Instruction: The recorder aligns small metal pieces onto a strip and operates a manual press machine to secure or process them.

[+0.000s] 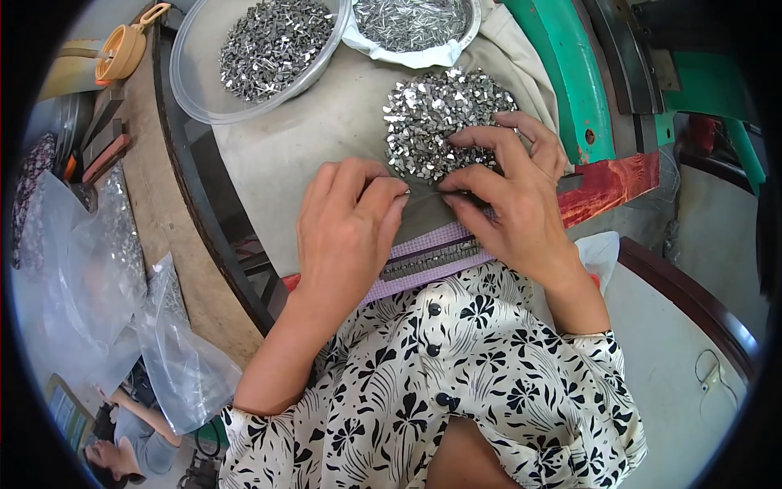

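A person's left hand (346,216) closes thumb and forefinger together at the near-left edge of a pile of small metal pieces (440,122), a tiny bright piece (407,192) showing at the fingertips. The right hand (452,189) is partly open, thumb and forefinger slightly apart by the pile's near edge, other fingers arched over its right side; whether it grips anything cannot be told.

The pile lies loose on a beige cloth (277,179). Open cloth stretches left of it, below a clear plastic bowl (195,81) of metal bits; a white-lined bowl (419,57) of pins stands just beyond the pile. On the near side, only a narrow bare band separates it from a lilac strip (395,285) bearing a row of metal pieces (432,261).

A green metal frame (570,73) borders the cloth at right; at left, a dark-edged gap divides it from a wooden counter (175,187).
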`<state>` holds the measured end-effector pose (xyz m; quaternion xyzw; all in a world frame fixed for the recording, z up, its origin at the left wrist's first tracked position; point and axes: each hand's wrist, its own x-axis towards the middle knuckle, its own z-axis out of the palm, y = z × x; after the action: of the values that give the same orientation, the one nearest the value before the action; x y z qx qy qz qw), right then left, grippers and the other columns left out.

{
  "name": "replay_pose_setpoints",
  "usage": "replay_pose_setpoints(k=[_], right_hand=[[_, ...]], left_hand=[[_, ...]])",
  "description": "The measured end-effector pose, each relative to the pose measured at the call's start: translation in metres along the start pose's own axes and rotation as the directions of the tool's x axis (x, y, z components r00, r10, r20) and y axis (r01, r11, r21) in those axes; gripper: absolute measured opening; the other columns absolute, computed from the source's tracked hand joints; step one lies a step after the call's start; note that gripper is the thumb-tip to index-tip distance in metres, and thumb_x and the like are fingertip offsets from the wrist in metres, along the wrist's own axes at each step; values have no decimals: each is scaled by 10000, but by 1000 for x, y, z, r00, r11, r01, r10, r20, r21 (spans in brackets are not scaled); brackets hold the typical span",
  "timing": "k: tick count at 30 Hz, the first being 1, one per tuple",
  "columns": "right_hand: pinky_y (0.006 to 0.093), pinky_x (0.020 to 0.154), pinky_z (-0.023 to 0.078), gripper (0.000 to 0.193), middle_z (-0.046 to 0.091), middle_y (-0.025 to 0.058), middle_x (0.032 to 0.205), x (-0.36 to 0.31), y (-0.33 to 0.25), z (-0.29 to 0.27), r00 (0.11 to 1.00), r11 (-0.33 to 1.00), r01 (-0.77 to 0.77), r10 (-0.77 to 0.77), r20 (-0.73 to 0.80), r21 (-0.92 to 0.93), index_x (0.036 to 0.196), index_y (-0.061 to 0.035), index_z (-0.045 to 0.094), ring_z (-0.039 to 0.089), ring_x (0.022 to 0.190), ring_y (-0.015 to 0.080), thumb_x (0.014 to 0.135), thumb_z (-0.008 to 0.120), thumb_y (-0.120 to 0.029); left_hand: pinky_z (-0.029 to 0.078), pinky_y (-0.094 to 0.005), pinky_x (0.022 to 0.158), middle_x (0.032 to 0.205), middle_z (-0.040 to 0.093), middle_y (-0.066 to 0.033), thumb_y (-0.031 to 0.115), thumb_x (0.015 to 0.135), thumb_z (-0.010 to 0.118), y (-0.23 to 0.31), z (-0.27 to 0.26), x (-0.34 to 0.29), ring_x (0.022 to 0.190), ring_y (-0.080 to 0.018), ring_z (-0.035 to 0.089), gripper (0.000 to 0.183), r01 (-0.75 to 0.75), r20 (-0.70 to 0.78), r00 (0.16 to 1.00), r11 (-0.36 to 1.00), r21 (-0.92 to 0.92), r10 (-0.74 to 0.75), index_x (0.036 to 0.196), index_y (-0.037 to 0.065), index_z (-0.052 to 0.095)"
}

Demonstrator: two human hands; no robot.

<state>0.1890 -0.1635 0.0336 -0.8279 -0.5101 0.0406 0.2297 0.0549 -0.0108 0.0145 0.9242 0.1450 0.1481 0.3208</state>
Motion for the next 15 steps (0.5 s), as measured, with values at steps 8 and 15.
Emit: replay_pose_setpoints(k=[8, 15], right_hand=[[451, 1013, 309, 194, 619, -8, 1199, 14, 4, 12, 991, 991, 131, -130, -31, 36, 849, -182, 742, 449, 1227, 331, 673, 806, -132], [452, 1001, 316, 149, 607, -12, 1165, 31, 1, 20, 967, 966, 251, -253, 18, 67, 794, -140, 692, 457, 1203, 292, 677, 784, -136]], left_hand=[[472, -367, 715, 926, 617, -66, -16, 708, 756, 0, -2, -5, 840, -267, 576, 167, 5, -28, 1000, 1000, -5, -5, 840, 41, 670], [446, -365, 718, 945, 605, -31, 41, 724, 756, -1, -3, -11, 862, -244, 567, 157, 49, -25, 998, 999, 12, -49, 855, 68, 674]])
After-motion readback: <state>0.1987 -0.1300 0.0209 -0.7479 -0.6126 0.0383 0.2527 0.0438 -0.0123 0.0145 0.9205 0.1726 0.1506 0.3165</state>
